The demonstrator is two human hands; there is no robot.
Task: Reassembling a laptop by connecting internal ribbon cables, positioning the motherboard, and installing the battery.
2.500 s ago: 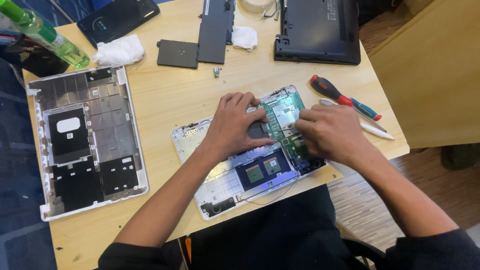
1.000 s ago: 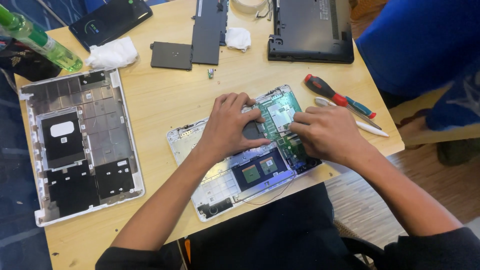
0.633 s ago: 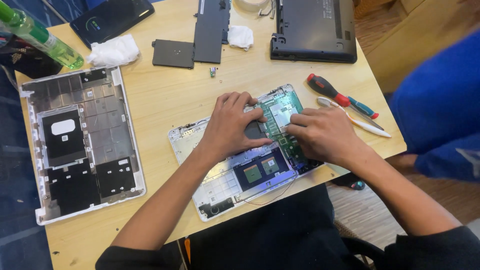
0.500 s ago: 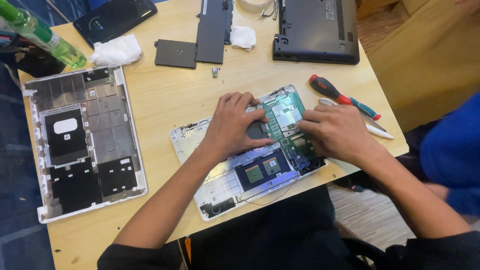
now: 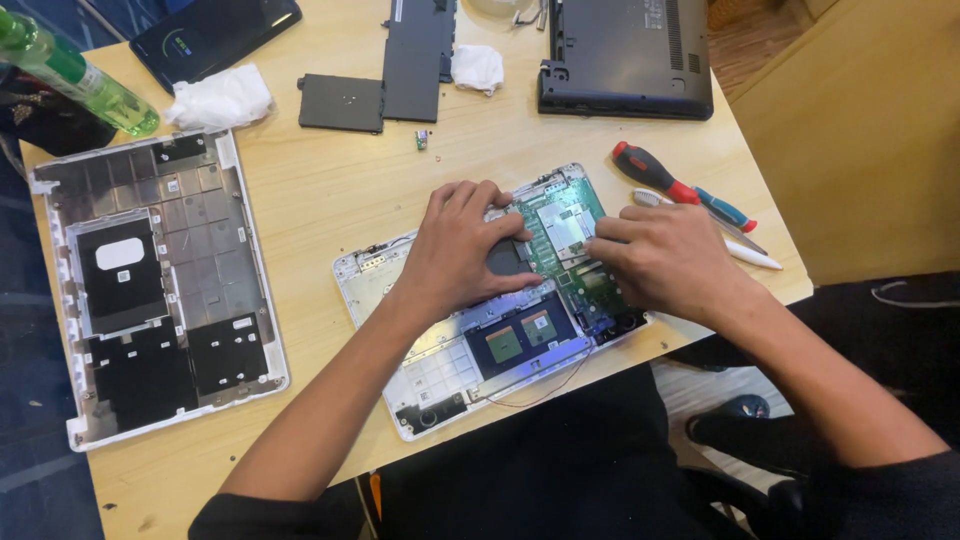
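An opened white laptop base (image 5: 430, 375) lies tilted near the table's front edge, its green circuit board (image 5: 560, 225) exposed. My left hand (image 5: 455, 250) rests flat on the middle of the base, fingers spread over a dark part beside the board. My right hand (image 5: 665, 260) lies on the board's right side, its fingertips pressed down on the green board. I cannot see any tool in either hand; the fingertips hide what they touch.
A white laptop bottom cover (image 5: 150, 290) lies at the left. Behind are a green bottle (image 5: 80, 80), a dark phone (image 5: 210, 35), crumpled tissues (image 5: 220, 100), black panels (image 5: 400, 75) and a black laptop (image 5: 625, 55). A red-handled screwdriver (image 5: 680, 190) lies by the right table edge.
Both hands stay on the laptop base with only small shifts of the right fingers. A person in blue who passed at the right has left the view.
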